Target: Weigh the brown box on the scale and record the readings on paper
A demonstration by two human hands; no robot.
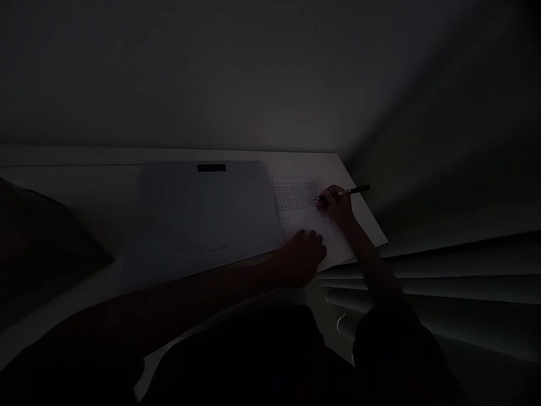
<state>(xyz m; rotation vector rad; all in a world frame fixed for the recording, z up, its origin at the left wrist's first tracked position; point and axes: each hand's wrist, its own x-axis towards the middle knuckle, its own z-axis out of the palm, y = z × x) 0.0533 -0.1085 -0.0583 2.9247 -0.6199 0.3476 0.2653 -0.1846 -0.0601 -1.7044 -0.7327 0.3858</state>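
The slim, dark pen [358,189] is held in the right hand [337,207], its long axis being slanted from the tip, at the left near the rows of writing, to the far end at the right. The thin, pale paper [301,221] is lying on the smooth table [296,163], its lower part covered by the left hand [302,256], whose fingers are curled, though whether anything is gripped cannot be told. Beside the paper, at the left, a flat, grey board [203,214] with rounded corners is seen.
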